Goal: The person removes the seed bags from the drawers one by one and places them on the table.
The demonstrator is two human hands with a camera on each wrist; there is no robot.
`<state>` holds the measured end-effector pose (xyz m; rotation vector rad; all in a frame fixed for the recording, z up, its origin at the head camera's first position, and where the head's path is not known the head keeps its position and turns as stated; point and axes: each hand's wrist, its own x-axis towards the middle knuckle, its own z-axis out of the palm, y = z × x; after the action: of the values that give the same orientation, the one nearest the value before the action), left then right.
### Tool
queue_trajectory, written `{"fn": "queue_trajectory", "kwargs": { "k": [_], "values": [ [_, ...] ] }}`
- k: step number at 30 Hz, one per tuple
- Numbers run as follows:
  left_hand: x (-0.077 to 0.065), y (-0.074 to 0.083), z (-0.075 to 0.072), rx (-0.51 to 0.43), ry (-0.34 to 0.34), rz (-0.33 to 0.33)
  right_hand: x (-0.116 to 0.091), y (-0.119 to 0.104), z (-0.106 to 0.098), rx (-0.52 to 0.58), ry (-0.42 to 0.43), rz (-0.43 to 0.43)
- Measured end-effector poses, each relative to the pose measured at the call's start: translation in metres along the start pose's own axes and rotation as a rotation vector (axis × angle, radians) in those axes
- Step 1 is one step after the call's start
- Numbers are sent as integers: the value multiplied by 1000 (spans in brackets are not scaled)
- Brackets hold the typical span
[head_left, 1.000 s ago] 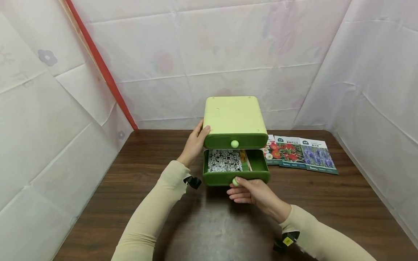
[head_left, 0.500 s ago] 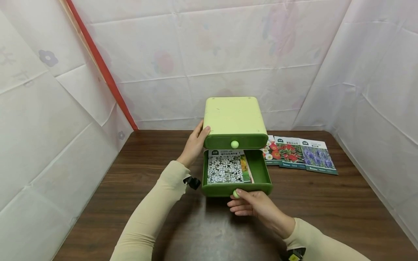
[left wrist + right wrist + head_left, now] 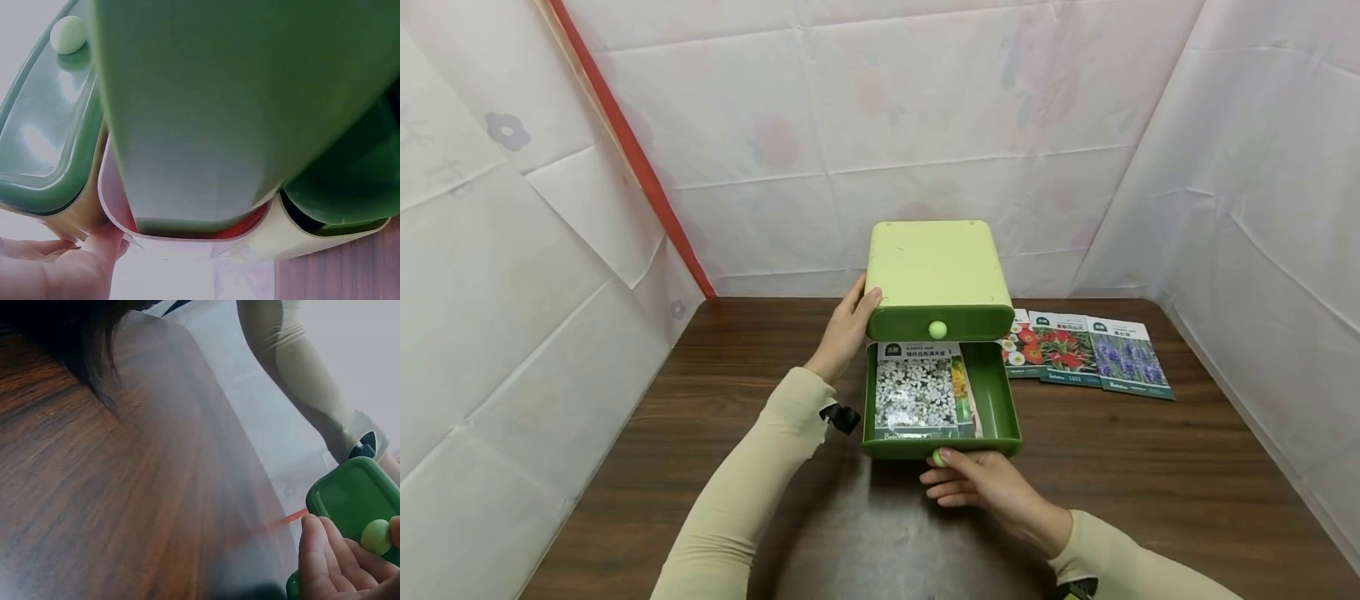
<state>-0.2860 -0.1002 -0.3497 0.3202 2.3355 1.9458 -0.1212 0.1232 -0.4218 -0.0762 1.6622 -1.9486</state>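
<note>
A stacked drawer cabinet [image 3: 934,262] has a light yellow-green top and dark green fronts. Below its top drawer, a dark green drawer [image 3: 1003,400] stands pulled well out. White-flowered seed packets [image 3: 917,392] lie inside it, an orange and green one peeking from beneath. My right hand [image 3: 992,493] pinches that drawer's round pale green knob [image 3: 938,457] between thumb and index finger, the other fingers extended below. My left hand [image 3: 841,335] rests against the cabinet's left side, thumb at the top edge. The left wrist view shows a pink shell [image 3: 187,245] around the pulled drawer.
Several seed packets [image 3: 1070,354] with red and purple flowers lie overlapping on the brown wooden table [image 3: 715,417], right of the cabinet. A lower green drawer [image 3: 356,175] sits slightly out in the left wrist view. White sheeting [image 3: 752,108] stands behind and at both sides.
The right hand has drawn the drawer farther out toward the person, uncovering more of the white-flowered seed packet, including its title and lower edge. The left hand has stayed at the cabinet's side.
</note>
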Motion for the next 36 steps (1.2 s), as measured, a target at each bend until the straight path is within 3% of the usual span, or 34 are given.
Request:
{"fn": "queue_trajectory", "kwargs": {
  "k": [22,32,36],
  "values": [
    [-4,3,2,-55,0,10,4,6,-2,4,13,-8],
    [-1,-2,0,-55,-6,3,2,2,-1,-21,-10,66],
    [-1,-2,1,-63,-6,8,-2,-2,-1,-74,-66,107]
  ]
}}
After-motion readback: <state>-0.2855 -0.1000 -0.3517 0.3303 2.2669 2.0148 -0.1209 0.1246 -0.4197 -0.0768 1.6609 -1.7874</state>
